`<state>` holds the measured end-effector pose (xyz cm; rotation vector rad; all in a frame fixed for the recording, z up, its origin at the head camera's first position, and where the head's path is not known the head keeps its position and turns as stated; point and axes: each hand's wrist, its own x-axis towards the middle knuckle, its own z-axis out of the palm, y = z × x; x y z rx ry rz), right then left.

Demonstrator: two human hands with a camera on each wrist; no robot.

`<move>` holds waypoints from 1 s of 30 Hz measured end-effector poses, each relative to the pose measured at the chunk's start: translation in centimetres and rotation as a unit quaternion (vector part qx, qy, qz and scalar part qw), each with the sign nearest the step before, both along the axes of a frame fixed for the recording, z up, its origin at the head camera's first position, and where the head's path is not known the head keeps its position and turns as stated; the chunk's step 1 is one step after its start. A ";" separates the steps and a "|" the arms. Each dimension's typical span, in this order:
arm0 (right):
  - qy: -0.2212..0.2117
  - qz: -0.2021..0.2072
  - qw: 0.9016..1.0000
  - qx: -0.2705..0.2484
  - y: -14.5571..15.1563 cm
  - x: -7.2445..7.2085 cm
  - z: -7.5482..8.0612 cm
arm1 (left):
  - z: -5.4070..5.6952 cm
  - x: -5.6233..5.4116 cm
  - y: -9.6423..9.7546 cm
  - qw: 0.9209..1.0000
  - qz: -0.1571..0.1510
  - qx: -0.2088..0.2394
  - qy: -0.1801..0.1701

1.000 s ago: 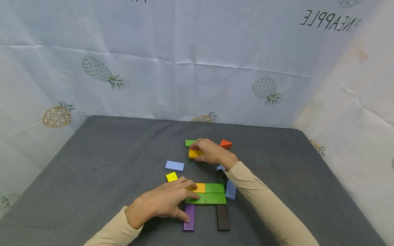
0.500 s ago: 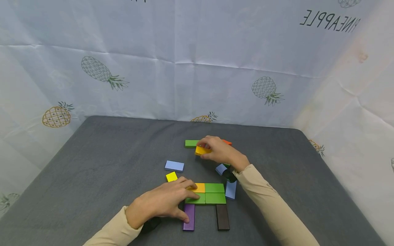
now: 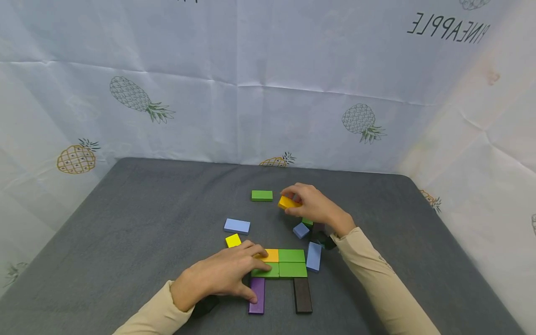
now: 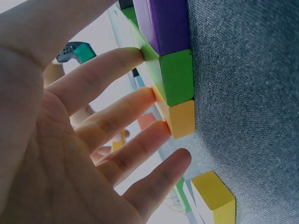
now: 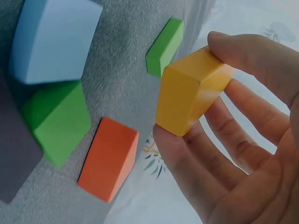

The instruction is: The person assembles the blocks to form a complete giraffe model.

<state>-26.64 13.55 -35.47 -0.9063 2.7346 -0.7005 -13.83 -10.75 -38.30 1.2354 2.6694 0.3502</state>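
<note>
In the head view my right hand (image 3: 319, 205) pinches an orange-yellow block (image 3: 289, 203) between thumb and fingers, at the far side of the table. The right wrist view shows that block (image 5: 180, 93) held up off the cloth. My left hand (image 3: 222, 272) lies over the left end of a flat group of blocks, its fingertips on an orange block (image 3: 273, 255) and a green block (image 3: 272, 271). Two more green blocks (image 3: 292, 270) make up the right half. A purple block (image 3: 258, 304) and a dark brown block (image 3: 303, 296) extend from the near side like legs.
Left of centre are a light blue block (image 3: 237, 226) and a yellow block (image 3: 233, 240). Farther back lies a green block (image 3: 262, 196). Two blue blocks (image 3: 313, 257) and a green one (image 3: 307, 222) sit on the right, with a red-orange block (image 5: 107, 158) seen from the right wrist.
My right hand has carried the orange-yellow block to the right, past the far green block, which now shows fully. The left hand and the group of blocks have stayed put.
</note>
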 end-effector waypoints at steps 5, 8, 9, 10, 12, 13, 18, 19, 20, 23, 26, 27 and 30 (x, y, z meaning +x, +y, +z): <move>0.002 -0.006 1.000 -0.007 0.9 0.0 -0.1 | 0.0 0.0 0.0 1.000 -0.001 0.000 0.006; 0.001 -0.019 1.000 -0.013 1.4 0.0 -0.1 | -0.1 0.0 0.1 1.000 -0.002 0.001 0.009; 0.002 -0.023 1.000 -0.015 1.6 0.0 -0.1 | -0.1 0.0 0.0 1.000 -0.002 0.001 0.010; 0.002 -0.027 1.000 -0.016 1.8 -0.1 -0.2 | -0.1 0.0 0.0 1.000 -0.002 0.001 0.009; 0.002 -0.036 0.999 -0.019 2.2 -0.1 -0.3 | 0.0 0.0 0.0 1.000 -0.001 0.001 0.005; 0.004 -0.039 0.999 -0.019 2.4 -0.2 -0.3 | 0.0 0.0 0.0 1.000 -0.001 0.001 0.003; 0.005 -0.060 0.998 -0.020 3.3 -0.4 -0.7 | 0.0 0.0 0.0 1.000 0.001 0.001 -0.007; 0.007 -0.062 0.998 -0.021 3.4 -0.4 -0.8 | 0.0 0.0 0.0 1.000 0.002 0.002 -0.008; 0.008 -0.064 0.998 -0.021 3.6 -0.5 -0.9 | 0.0 0.0 0.0 1.000 0.002 0.002 -0.009; 0.008 -0.072 0.997 -0.023 4.0 -0.6 -1.0 | 0.0 0.0 0.0 1.000 0.003 0.003 -0.011; 0.007 -0.080 0.997 -0.022 4.4 -0.6 -1.2 | 0.0 0.0 0.0 1.000 0.003 0.003 -0.012; 0.004 -0.084 0.996 -0.022 4.5 -0.6 -1.2 | 0.0 0.0 0.0 1.000 0.003 0.003 -0.012; 0.006 -0.094 0.995 -0.020 5.0 -0.5 -1.4 | 0.0 0.0 0.0 1.000 0.003 0.005 -0.011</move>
